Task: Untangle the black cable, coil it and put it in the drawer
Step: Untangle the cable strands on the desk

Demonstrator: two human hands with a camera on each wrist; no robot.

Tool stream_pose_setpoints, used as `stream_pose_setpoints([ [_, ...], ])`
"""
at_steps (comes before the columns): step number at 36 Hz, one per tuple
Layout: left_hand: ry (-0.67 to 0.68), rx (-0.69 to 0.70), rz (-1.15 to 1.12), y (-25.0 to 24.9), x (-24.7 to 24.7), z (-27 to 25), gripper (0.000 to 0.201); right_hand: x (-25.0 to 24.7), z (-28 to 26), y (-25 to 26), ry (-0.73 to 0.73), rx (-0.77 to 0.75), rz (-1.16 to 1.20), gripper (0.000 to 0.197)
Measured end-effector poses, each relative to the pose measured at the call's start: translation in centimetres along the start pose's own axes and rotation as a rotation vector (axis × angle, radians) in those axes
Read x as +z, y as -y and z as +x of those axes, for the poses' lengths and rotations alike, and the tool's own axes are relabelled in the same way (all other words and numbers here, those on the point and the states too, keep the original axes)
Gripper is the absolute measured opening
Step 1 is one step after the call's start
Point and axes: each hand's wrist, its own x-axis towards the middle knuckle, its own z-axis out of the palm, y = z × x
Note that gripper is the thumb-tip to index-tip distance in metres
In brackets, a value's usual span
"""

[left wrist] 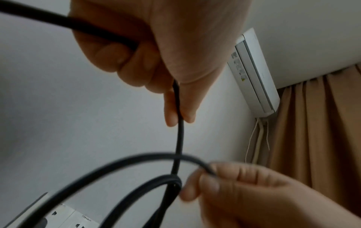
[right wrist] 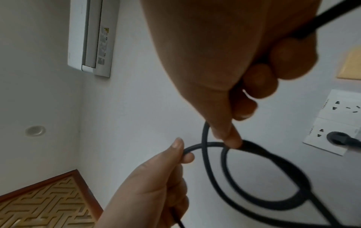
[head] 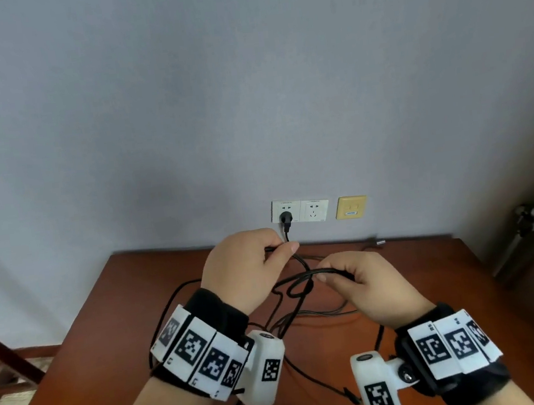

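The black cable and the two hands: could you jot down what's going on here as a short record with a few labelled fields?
Black cable: crossed loops lifted between the hands, the rest sprawled on the wooden table
Left hand: thumb and fingers pinch one strand
Right hand: fingers curled round another strand, at a loop
Plug: a black one sits in the left wall socket
Right wall socket: nothing plugged in
Drawer: not in view
Stage: untangling; no coil formed yet
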Motion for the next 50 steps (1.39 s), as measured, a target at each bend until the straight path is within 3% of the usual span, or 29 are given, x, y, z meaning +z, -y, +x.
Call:
stream_pose_setpoints([
  [5, -0.012, 0.004, -0.015, -0.6, 1.0, 0.2, 0.031, 0.6, 0.3, 1.6, 0.074, -0.146, 0.068, 0.019],
  [8, -0.079, -0.021, -0.068, -0.7, 0.7, 0.6, 0.036, 0.9, 0.2, 1.6, 0.174, -0.147, 0.036, 0.014],
  [10, -0.136, -0.038, -0.097, -0.6, -0.1, 0.9, 0.041, 0.6, 0.1, 1.2, 0.269, -0.021, -0.005, 0.009],
  [13, -0.201, -0.054, -0.126, -0.1, -1.4, 1.3, 0.041, 0.1, -0.1, -0.2, 0.318, 0.232, -0.181, 0.047],
  [16, -0.251, -0.048, -0.163, 0.3, -2.2, 1.4, 0.041, -0.5, -0.2, -1.9, 0.205, 0.358, -0.417, 0.038],
  [19, -0.27, -0.046, -0.199, 0.4, -2.2, 1.3, 0.042, -0.8, 0.1, -3.3, 0.161, 0.453, -0.506, 0.021],
  [21, -0.264, -0.041, -0.213, 0.2, -1.9, 1.1, 0.043, -0.7, 0.3, -3.8, 0.125, 0.474, -0.485, 0.031],
  [26, -0.269, -0.008, -0.238, -0.6, -1.1, 0.9, 0.048, 0.1, 1.2, -1.4, -0.071, 0.168, -0.14, 0.054],
  [29, -0.265, 0.023, -0.261, -1.3, -0.7, 0.7, 0.046, 0.6, 1.9, 0.4, -0.14, 0.031, 0.011, 0.047],
  [34, -0.254, 0.015, -0.272, -0.7, -0.5, 0.5, 0.043, 0.9, 2.8, 1.2, -0.201, -0.021, 0.078, 0.013],
  [40, -0.156, -0.023, -0.155, 0.0, -0.1, 0.0, 0.02, 1.1, 3.1, 0.6, -0.293, -0.115, -0.06, 0.03],
  [50, -0.051, 0.102, -0.121, -1.6, 1.3, -0.4, 0.014, 1.8, 2.9, 1.1, -0.271, -0.178, -0.039, 0.032],
])
